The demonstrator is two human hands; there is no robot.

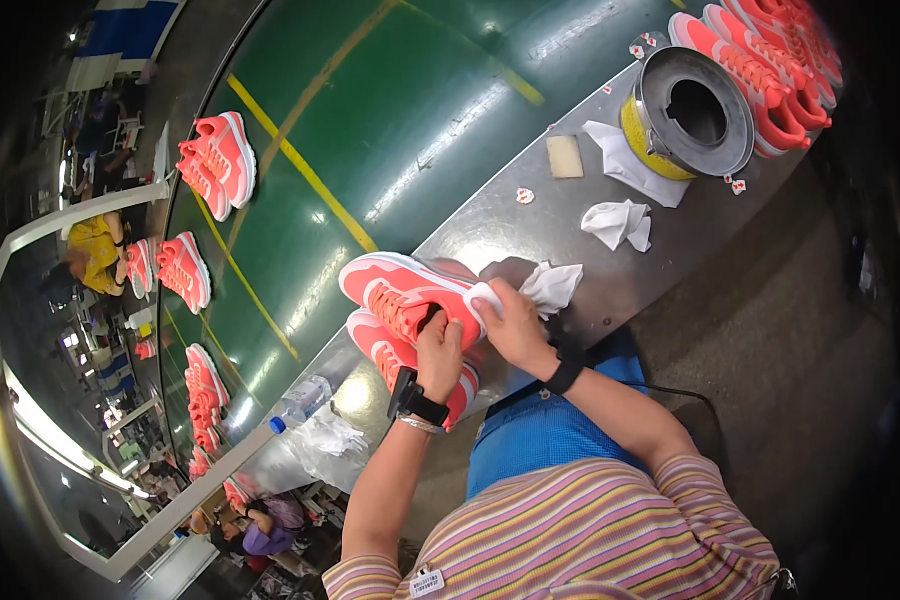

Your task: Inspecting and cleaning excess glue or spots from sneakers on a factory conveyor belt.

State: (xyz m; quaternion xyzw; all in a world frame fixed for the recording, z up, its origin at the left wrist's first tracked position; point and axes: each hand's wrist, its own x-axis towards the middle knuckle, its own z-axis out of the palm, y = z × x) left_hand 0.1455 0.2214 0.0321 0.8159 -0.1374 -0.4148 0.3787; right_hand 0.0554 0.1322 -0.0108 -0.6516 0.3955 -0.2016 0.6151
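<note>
A coral-pink sneaker (395, 290) with a white sole lies on its side above its mate (370, 335) on the metal bench. My left hand (439, 355) grips the upper one at its ankle opening, with fingers partly inside. Pressed to the heel is a small white cloth (483, 298), pinched in my right hand (518, 330); its exact shape is partly covered by the fingers. Beside my right hand a crumpled white cloth (552, 287) rests on the bench. Black bands circle both wrists.
A green conveyor belt (370, 120) carries several coral sneakers (220, 165) at left. On the metal bench (450, 225) stand a metal pot (695, 110), a beige sponge (564, 157), more cloth (618, 223) and a plastic bottle (305, 398). Sneakers (760, 65) line the far right end.
</note>
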